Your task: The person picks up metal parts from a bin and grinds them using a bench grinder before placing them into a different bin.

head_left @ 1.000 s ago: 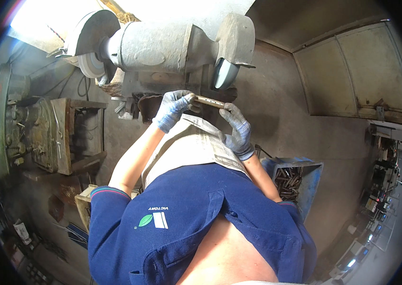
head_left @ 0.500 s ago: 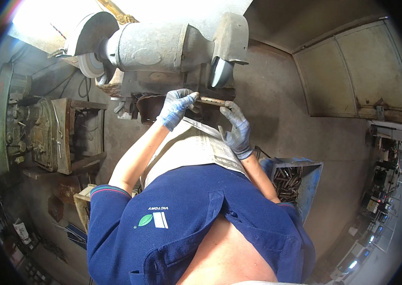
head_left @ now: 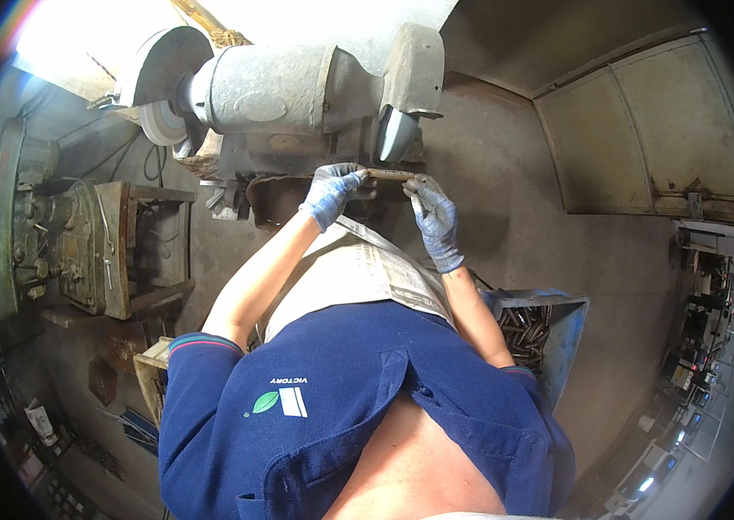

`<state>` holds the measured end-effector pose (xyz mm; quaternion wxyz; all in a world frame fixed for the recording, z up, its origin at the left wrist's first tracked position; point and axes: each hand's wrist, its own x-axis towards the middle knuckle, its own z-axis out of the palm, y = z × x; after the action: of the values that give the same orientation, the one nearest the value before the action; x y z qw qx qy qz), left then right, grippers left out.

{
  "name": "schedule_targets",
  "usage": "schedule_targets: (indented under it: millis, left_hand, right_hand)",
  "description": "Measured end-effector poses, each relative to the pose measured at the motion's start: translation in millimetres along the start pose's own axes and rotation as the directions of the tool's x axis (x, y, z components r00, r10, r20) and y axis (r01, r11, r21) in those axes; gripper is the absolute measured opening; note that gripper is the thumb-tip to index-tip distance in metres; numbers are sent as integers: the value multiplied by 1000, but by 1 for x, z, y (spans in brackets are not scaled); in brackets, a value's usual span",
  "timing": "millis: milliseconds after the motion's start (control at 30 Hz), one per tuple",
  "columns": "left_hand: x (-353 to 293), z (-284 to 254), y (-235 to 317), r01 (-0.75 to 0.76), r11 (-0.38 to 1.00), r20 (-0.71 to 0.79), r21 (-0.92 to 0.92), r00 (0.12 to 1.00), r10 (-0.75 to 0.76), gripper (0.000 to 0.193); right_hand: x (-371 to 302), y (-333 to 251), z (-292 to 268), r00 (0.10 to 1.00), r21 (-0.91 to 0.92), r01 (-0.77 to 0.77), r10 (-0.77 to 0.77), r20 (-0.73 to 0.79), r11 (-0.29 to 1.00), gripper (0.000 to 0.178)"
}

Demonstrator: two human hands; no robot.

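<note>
Both hands work as a pair from where I watch: the left hand [head_left: 329, 195] has its gloved fingers closed on the left end of a slim metal rod [head_left: 389, 175], and the right hand [head_left: 439, 224], gloved too, pinches the rod's other end with bent fingertips. I see the rod lying nearly level between them, out beyond the lap, with a few small dark marks along its side. It sits just below the right wheel [head_left: 396, 137] of a bench grinder [head_left: 270, 88], apart from it as far as I can tell from overhead. The grinder's left wheel [head_left: 161, 124] shows under a curved guard, well away from either hand.

Below the hands I have the lap, spread with a pale covering [head_left: 332, 282] that looks like printed paper toward its far and right edges. Behind it is a navy shirt [head_left: 211, 425] with a green leaf mark on it. Near the right forearm I make out a blue bin [head_left: 568, 347] heaped with dark metal rods [head_left: 523, 334]. Off to my left stands a grimy green machine [head_left: 4, 225] beside a worn frame [head_left: 120, 251]; large dull panels [head_left: 636, 130] fill the upper right.
</note>
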<state>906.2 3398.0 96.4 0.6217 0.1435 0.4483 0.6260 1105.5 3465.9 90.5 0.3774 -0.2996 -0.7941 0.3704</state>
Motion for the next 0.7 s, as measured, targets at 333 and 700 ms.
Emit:
schedule_targets:
  millis: [333,700]
  left_hand:
    - [32,8,-11,72,997,-141,0,988,-71,10]
    - [37,-28,0,96,980,-241,173,969,-52,9]
  right_hand:
    - [8,15,-4,954,193,-298,298,28,935,17]
    - [11,20,35,916,454,-392,384,114,800,21]
